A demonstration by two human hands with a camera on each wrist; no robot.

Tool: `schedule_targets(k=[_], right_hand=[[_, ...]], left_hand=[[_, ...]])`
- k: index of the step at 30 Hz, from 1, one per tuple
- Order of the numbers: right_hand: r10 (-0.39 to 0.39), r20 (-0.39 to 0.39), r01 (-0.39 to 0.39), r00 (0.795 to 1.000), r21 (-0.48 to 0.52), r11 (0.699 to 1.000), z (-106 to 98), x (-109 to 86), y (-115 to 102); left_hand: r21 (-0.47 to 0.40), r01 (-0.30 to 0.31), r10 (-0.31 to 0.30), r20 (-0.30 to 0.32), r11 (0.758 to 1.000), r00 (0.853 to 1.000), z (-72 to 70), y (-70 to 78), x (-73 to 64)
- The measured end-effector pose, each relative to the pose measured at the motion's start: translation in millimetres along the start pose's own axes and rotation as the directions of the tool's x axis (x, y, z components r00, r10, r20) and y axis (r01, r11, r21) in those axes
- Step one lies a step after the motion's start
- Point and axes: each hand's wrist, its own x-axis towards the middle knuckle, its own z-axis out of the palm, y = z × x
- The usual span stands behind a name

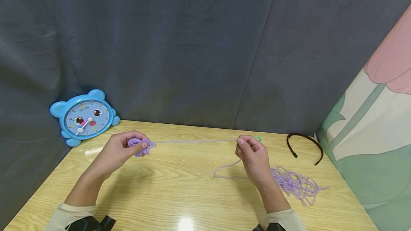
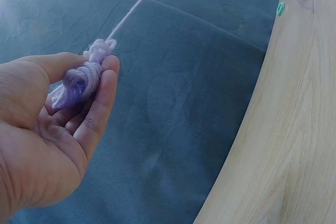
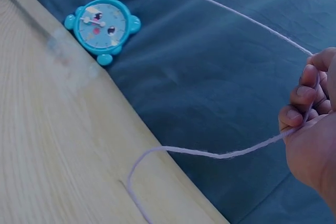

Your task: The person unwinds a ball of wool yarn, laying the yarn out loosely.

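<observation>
My left hand grips a small wound bundle of purple yarn between thumb and fingers, raised over the table. In the left wrist view the bundle shows loops wrapped round its middle. A taut yarn strand runs from it across to my right hand, which pinches the strand between thumb and forefinger. From there, in the right wrist view, the slack yarn passes through the curled fingers and droops to the table. A loose tangled heap of the same yarn lies beside my right wrist.
A blue bear-shaped clock leans against the dark curtain at the table's back left. At the back right lies a black headband. A small green ring-like item sits behind my right hand. The wooden table ends at the curtain.
</observation>
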Motion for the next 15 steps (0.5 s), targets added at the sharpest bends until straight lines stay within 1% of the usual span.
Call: schedule_targets(k=[3,6,10,13,15], right_hand=[[-0.016,-0.017,0.016,1.0,0.013,1.0,-3.8,0.1,-2.8],[-0.023,-0.04,0.024,0.999,0.022,0.999,-7.4,0.8,-5.5],[-0.033,-0.077,0.036,0.996,0.034,0.999,-12.0,2.4,-10.5],[-0.041,-0.091,0.045,0.995,0.045,0.998,-16.2,3.9,-14.6],[-0.05,-0.089,0.056,0.995,0.062,0.996,-19.6,5.0,-17.4]], left_hand=[[-0.011,0.011,-0.011,0.002,1.0,1.0,0.4,-0.7,-0.1],[-0.01,0.007,-0.007,0.005,1.0,1.0,0.3,-1.9,0.4],[0.006,-0.009,0.009,-0.008,1.0,1.0,-0.3,-1.1,0.3],[0.012,-0.013,0.013,-0.015,1.0,1.0,-0.6,-0.5,0.1],[0.002,-0.012,0.012,-0.008,1.0,1.0,-0.5,-0.5,0.3]])
